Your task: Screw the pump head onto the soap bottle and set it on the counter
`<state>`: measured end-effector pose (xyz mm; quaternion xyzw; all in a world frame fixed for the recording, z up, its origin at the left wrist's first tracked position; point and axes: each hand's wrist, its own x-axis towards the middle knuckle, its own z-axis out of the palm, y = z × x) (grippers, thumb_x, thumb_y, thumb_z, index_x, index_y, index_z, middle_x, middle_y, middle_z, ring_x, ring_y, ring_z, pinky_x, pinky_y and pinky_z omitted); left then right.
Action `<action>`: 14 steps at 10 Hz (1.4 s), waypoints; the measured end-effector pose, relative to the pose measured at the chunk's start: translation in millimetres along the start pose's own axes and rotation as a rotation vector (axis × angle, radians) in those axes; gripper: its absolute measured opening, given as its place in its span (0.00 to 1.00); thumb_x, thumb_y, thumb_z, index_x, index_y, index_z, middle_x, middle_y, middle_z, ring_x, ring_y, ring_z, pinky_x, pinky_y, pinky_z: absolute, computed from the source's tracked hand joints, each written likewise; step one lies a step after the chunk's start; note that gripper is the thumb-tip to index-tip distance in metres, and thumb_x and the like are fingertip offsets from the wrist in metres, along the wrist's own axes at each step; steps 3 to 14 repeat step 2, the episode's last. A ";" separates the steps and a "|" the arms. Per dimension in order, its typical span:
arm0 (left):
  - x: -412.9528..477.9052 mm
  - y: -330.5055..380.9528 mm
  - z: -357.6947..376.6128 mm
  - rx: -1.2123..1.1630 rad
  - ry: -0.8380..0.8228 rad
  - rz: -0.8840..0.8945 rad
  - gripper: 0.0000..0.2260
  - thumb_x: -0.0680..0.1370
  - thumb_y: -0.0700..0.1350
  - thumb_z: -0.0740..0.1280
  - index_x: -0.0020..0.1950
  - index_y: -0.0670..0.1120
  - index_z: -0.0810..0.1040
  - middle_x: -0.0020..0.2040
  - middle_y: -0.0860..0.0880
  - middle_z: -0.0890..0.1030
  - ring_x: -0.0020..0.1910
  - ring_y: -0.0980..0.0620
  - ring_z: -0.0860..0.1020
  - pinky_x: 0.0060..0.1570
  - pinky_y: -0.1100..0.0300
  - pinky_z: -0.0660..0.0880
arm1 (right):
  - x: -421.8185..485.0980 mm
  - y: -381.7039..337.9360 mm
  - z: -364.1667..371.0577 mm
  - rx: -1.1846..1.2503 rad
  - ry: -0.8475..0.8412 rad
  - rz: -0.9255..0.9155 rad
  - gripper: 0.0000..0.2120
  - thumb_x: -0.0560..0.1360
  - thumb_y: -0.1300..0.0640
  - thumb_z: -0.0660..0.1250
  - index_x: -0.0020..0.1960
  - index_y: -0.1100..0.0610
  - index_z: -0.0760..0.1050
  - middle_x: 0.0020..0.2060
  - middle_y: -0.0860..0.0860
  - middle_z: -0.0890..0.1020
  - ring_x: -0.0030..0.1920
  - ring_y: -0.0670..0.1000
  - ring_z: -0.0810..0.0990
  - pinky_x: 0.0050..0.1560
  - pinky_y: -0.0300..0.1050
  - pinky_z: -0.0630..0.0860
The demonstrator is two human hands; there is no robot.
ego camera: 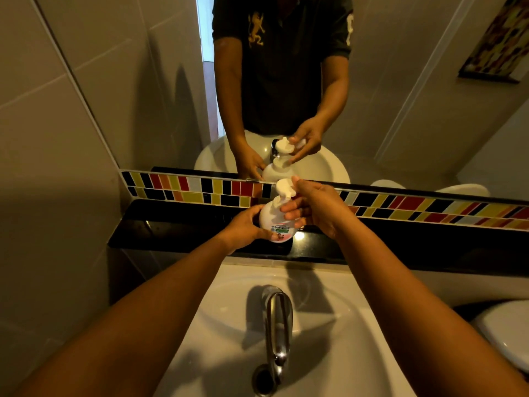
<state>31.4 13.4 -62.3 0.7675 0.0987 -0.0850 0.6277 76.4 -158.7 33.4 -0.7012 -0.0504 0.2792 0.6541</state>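
Note:
A white soap bottle point(272, 217) with a pink and green label stands on the black counter ledge point(177, 230), just under the mirror. My left hand point(246, 227) wraps around its lower left side. The white pump head point(284, 188) sits on the bottle's neck. My right hand point(312, 206) comes in from the right, fingers curled around the collar below the pump head and thumb up beside it. The neck itself is hidden by those fingers.
A white basin point(329, 325) with a chrome tap point(276, 319) lies right below my arms. A strip of coloured mosaic tiles point(429, 209) runs behind the ledge. The mirror point(286, 96) above shows my reflection. A white toilet lid point(506, 330) sits at the right edge.

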 end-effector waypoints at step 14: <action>-5.0 5.9 -3.5 -0.008 -0.032 0.029 0.37 0.69 0.32 0.76 0.73 0.49 0.66 0.64 0.50 0.75 0.62 0.52 0.72 0.55 0.58 0.73 | 6.4 44.1 -11.3 -0.139 0.446 -0.034 0.13 0.81 0.50 0.59 0.49 0.56 0.79 0.37 0.55 0.80 0.38 0.53 0.78 0.37 0.45 0.75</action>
